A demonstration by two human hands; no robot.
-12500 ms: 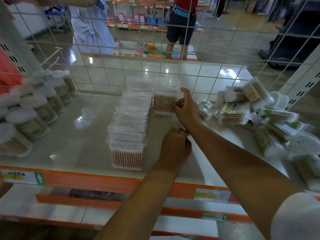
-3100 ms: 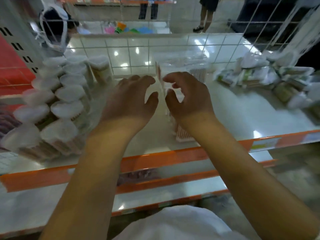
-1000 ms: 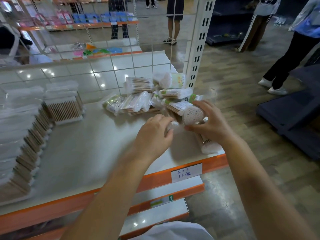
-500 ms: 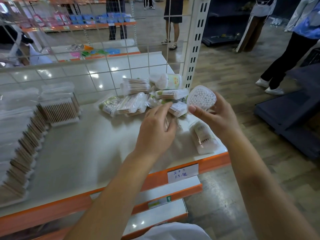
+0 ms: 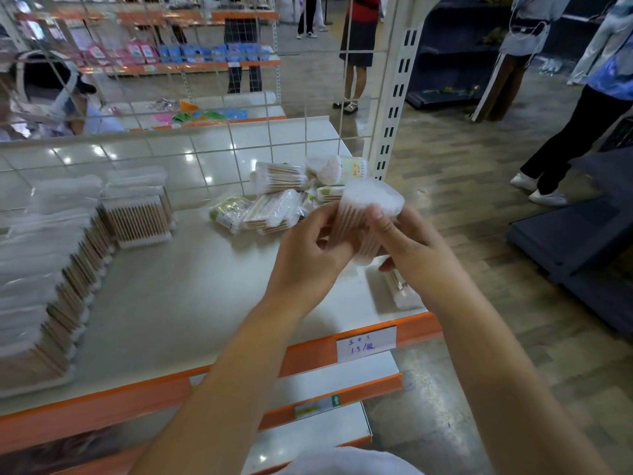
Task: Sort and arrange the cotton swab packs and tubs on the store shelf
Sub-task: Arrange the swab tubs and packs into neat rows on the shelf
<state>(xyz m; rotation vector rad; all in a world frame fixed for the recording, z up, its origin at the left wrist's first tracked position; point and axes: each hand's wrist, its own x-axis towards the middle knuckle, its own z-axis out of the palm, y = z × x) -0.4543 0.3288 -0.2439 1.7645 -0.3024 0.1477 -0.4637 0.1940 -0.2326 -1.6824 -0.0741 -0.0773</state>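
Note:
Both hands hold one clear round pack of cotton swabs (image 5: 363, 214) upright above the shelf's right end, white tips on top. My left hand (image 5: 308, 255) grips its left side and my right hand (image 5: 416, 252) its right side. Behind it lies a loose pile of swab packs (image 5: 274, 204) with green labels. One more pack (image 5: 399, 291) lies on its side under my right wrist, partly hidden. A row of clear rectangular swab boxes (image 5: 44, 269) runs along the left, and another box (image 5: 137, 214) stands at the back.
The shelf (image 5: 178, 296) has an orange front edge with a handwritten price tag (image 5: 366, 342). A wire grid (image 5: 219, 145) backs it, and a white upright post (image 5: 394, 108) stands at its right end. Several people stand in the aisles beyond.
My right hand has lowered the round pack from beside the pile to in front of me, turned it upright, and my left hand has come up to grip it too.

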